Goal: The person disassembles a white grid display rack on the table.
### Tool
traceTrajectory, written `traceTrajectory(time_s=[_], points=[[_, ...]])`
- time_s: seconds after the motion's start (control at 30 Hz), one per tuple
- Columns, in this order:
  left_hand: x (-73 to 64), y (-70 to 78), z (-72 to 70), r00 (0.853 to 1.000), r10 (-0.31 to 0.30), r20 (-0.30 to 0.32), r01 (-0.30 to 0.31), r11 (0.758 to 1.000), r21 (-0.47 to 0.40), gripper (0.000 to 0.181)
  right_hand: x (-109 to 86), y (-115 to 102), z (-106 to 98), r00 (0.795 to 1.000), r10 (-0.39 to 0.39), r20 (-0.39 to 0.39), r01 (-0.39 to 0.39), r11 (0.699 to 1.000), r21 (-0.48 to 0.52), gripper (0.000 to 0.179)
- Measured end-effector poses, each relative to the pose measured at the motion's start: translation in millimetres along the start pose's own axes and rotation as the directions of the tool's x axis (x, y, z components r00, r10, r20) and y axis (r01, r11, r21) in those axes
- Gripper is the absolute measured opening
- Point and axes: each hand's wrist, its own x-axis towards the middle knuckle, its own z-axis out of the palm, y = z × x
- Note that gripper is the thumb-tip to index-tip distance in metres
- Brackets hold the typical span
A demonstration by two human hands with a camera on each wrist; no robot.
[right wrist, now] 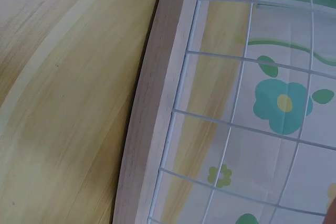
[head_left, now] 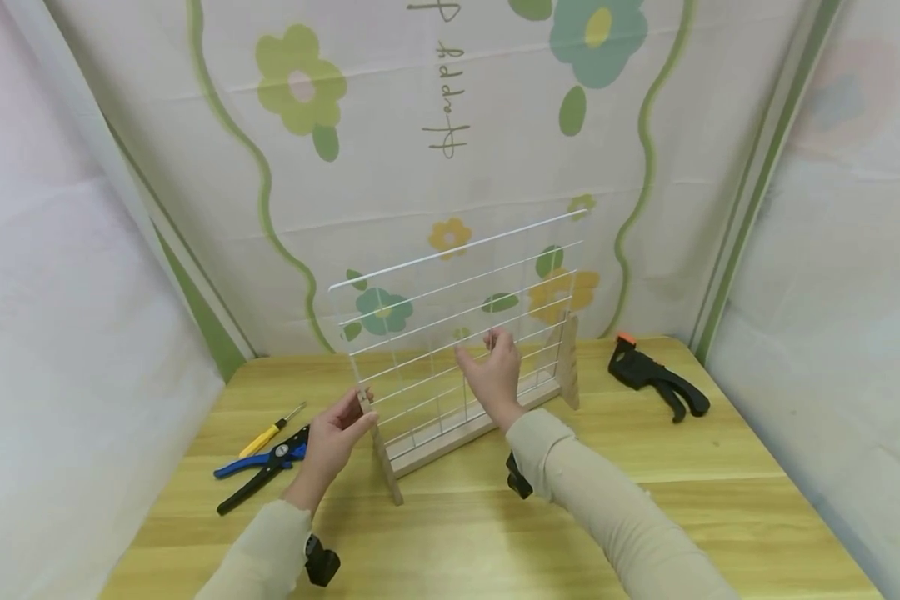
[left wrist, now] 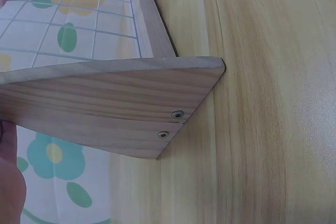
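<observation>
A white wire grid [head_left: 435, 333] stands upright and tilted in a wooden base, with a wooden side panel at each end. My left hand [head_left: 333, 437] pinches the upper part of the left side panel [left wrist: 105, 103] between thumb and fingers. Two metal screw heads show low on that panel in the left wrist view. Near the middle of the grid is my right hand [head_left: 492, 372], its thumb and fingers apart; whether they touch the wires cannot be told. Along the bottom, the wooden crossbar [right wrist: 152, 114] runs beside the lowest wire. The right side panel [head_left: 567, 362] is untouched.
Left of the rack, pliers with blue and black handles [head_left: 270, 467] lie beside a yellow screwdriver [head_left: 266, 435]. A black clamp with an orange tip [head_left: 656, 377] lies at the right on the wood-patterned table [head_left: 607, 533]. Flowered cloth [head_left: 495, 183] hangs behind.
</observation>
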Motion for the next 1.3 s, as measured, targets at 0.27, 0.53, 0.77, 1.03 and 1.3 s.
traceTrajectory(time_s=[0.27,0.53,0.77,1.03,1.3], points=[[-0.7,-1.7,3.7,0.999,0.031,-0.041,-0.03,0.999,0.015,0.049,1.4,-3.2,1.4,1.0,0.022,-0.009,-0.022,0.998,0.055,0.052],[0.3,-0.5,5.2,0.998,0.029,-0.058,-0.029,1.0,0.011,0.05,3.1,-3.0,3.9,0.999,0.03,-0.012,-0.029,0.997,0.068,0.051],[1.4,-1.4,8.3,0.996,0.044,-0.077,-0.04,0.998,0.057,0.051,4.5,-1.9,1.8,0.999,0.041,-0.009,-0.04,0.995,0.089,0.052],[3.5,0.8,7.9,0.994,0.08,-0.069,-0.071,0.989,0.128,0.053,6.1,-6.4,-1.7,0.996,0.091,0.023,-0.092,0.993,0.076,0.053],[1.3,0.1,7.0,0.992,0.102,-0.072,-0.092,0.988,0.125,0.048,5.1,-8.0,-4.3,0.994,0.098,0.04,-0.1,0.993,0.067,0.052]])
